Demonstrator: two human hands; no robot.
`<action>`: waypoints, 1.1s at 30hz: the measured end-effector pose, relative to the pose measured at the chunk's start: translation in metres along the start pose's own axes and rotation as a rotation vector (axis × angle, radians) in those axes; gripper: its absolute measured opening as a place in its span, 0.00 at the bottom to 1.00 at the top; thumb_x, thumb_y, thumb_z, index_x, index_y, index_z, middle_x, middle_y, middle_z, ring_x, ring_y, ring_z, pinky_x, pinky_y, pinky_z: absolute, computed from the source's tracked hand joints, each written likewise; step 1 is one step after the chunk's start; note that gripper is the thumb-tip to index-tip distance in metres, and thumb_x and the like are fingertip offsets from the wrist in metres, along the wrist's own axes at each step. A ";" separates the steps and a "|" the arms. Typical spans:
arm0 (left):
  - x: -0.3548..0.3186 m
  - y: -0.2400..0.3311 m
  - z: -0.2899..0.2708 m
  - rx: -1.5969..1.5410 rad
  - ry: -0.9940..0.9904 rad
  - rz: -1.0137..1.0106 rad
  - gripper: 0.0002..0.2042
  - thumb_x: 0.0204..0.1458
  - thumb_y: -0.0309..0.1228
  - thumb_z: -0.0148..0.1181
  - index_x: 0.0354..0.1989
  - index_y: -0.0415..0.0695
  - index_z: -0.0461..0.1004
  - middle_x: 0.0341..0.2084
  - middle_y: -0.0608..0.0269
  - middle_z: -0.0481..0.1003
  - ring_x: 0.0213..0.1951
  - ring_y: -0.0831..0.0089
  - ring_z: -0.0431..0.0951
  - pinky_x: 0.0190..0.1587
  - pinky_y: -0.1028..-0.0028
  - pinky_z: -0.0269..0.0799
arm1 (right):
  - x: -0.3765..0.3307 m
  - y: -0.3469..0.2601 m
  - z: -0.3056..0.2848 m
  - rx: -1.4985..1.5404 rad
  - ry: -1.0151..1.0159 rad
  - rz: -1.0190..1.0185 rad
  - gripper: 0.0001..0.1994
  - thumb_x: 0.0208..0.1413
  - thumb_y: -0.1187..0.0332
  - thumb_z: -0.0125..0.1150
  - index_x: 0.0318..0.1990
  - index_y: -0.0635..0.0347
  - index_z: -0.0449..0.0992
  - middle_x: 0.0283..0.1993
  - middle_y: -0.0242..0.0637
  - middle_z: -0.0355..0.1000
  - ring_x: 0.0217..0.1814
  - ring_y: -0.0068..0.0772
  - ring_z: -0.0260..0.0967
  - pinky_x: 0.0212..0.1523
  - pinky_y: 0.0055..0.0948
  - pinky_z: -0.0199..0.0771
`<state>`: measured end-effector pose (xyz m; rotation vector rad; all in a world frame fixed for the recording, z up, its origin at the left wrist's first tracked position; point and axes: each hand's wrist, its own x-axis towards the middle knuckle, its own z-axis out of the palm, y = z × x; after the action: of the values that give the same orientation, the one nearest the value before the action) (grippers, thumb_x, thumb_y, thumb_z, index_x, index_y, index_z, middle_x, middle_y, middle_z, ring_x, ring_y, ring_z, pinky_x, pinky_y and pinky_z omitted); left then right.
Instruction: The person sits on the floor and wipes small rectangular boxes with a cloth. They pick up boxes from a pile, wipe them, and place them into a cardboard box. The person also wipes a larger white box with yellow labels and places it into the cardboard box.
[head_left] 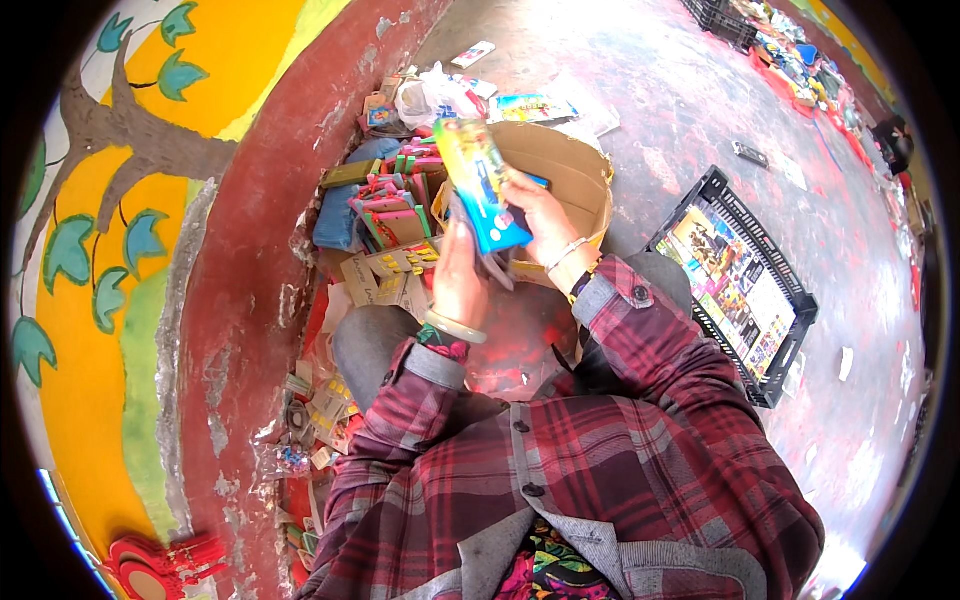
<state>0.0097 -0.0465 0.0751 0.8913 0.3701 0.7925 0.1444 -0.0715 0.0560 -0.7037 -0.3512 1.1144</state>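
Note:
Between my two hands, in front of my chest, is a flat, narrow package (pixel 472 180), yellow and green at its upper end and blue at its lower end. My left hand (pixel 460 280) closes on its lower left edge, with the wrist in a pale bangle. From the right side, my right hand (pixel 540 215) pinches the package, its fingers partly hidden behind it. A strip of clear plastic film hangs below the blue end. Behind the package stands a round-sided cardboard box (pixel 585 185), its inside mostly hidden by my hands.
Pink and green packets (pixel 395 215) pile up left of the box, beside a white plastic bag (pixel 437 98). A black crate (pixel 745 285) holding printed sheets lies at the right. Another colourful flat package (pixel 535 108) rests beyond the box. The red wall ledge (pixel 235 330) borders the left.

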 end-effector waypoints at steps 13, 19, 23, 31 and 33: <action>0.024 -0.006 -0.015 0.870 0.024 0.378 0.22 0.58 0.23 0.41 0.62 0.36 0.54 0.59 0.48 0.57 0.62 0.60 0.55 0.63 0.69 0.46 | -0.036 0.024 0.036 0.056 -0.093 0.116 0.32 0.54 0.39 0.46 0.54 0.58 0.66 0.51 0.37 0.67 0.52 0.27 0.64 0.56 0.28 0.60; 0.007 -0.026 -0.002 0.647 -0.207 0.346 0.24 0.53 0.19 0.46 0.60 0.40 0.58 0.60 0.45 0.55 0.62 0.51 0.52 0.62 0.61 0.48 | -0.028 0.006 0.024 -0.102 0.070 0.078 0.24 0.56 0.44 0.48 0.48 0.54 0.71 0.46 0.31 0.70 0.47 0.26 0.66 0.50 0.27 0.65; 0.018 -0.003 -0.016 1.444 -0.322 0.641 0.22 0.55 0.27 0.47 0.60 0.44 0.59 0.58 0.38 0.55 0.62 0.39 0.50 0.58 0.47 0.50 | -0.033 0.009 0.028 0.016 0.006 0.230 0.21 0.57 0.49 0.49 0.48 0.53 0.70 0.46 0.32 0.70 0.46 0.26 0.68 0.46 0.26 0.70; 0.072 0.035 -0.031 1.376 -0.154 0.584 0.20 0.55 0.27 0.44 0.58 0.41 0.61 0.56 0.34 0.57 0.61 0.41 0.52 0.61 0.56 0.50 | -0.031 0.027 0.033 0.178 -0.004 0.294 0.22 0.55 0.42 0.47 0.39 0.53 0.70 0.29 0.32 0.69 0.29 0.30 0.68 0.31 0.34 0.72; 0.061 0.027 -0.024 1.326 -0.156 0.569 0.20 0.55 0.25 0.44 0.58 0.40 0.61 0.54 0.32 0.58 0.59 0.39 0.54 0.61 0.59 0.51 | -0.030 0.024 0.030 0.179 0.033 0.320 0.22 0.56 0.42 0.47 0.38 0.53 0.70 0.28 0.31 0.68 0.26 0.29 0.66 0.28 0.33 0.71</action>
<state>0.0237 0.0220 0.0848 2.3599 0.5067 0.9530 0.0976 -0.0822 0.0645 -0.6312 -0.1094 1.4161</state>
